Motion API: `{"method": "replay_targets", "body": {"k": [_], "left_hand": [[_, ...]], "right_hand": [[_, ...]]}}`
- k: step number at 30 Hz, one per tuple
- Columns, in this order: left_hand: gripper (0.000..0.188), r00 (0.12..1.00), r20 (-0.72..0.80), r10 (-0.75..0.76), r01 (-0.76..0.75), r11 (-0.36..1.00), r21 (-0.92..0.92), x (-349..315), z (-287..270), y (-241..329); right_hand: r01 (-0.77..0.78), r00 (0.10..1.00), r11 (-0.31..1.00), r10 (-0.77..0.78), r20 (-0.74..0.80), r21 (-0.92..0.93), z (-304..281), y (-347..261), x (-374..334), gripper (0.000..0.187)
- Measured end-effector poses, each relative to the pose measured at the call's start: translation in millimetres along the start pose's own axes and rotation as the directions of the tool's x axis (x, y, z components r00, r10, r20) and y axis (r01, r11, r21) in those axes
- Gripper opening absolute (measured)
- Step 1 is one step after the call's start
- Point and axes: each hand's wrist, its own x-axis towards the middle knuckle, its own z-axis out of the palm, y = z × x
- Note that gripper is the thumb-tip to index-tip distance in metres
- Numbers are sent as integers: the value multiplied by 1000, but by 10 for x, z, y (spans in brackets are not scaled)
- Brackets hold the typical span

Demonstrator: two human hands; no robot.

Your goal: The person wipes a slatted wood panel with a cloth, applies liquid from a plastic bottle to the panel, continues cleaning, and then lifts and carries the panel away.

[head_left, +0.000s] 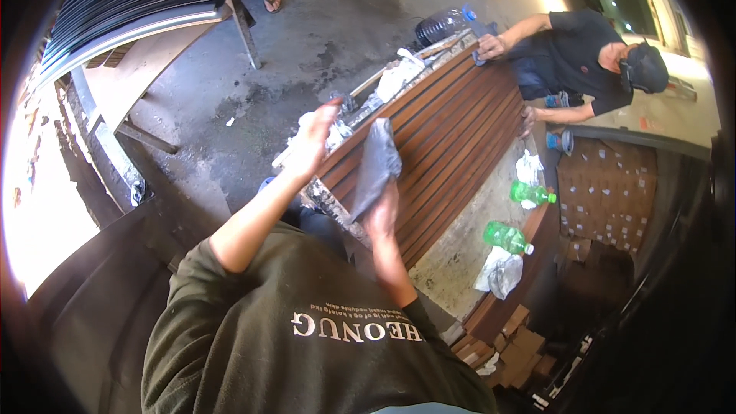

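One left hand [316,140] outstretched, right hand [383,212] clamped on long grey pad [376,165]; grooved brown slats [446,153]

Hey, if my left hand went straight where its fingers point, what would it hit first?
The way from your left hand looks free toward the floor, though it might brush the small see-through thing near the fingertips; depth is unclear.

Likely workshop: slatted brown panel [448,142]
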Motion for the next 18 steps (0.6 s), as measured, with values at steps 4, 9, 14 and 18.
{"method": "replay_targets", "body": {"k": [4, 9, 14, 18], "left_hand": [[78, 896, 206, 395, -423, 612, 668, 195, 961, 50], [102, 790, 593, 156, -549, 613, 569, -381, 1236, -15], [105, 747, 664, -29, -508, 619, 599, -643, 1231, 53], [106, 773, 634, -18, -498, 601, 624, -538, 1496, 186]], "right_hand": [[-132, 987, 803, 159, 5, 581, 642, -833, -28, 63], [45, 998, 665, -59, -8, 746, 253, -1042, 127, 61], [63, 997, 637, -74, -20, 768, 186, -1179, 112, 60], [95, 995, 643, -78, -59, 760, 80, -1215, 83, 58]]}}
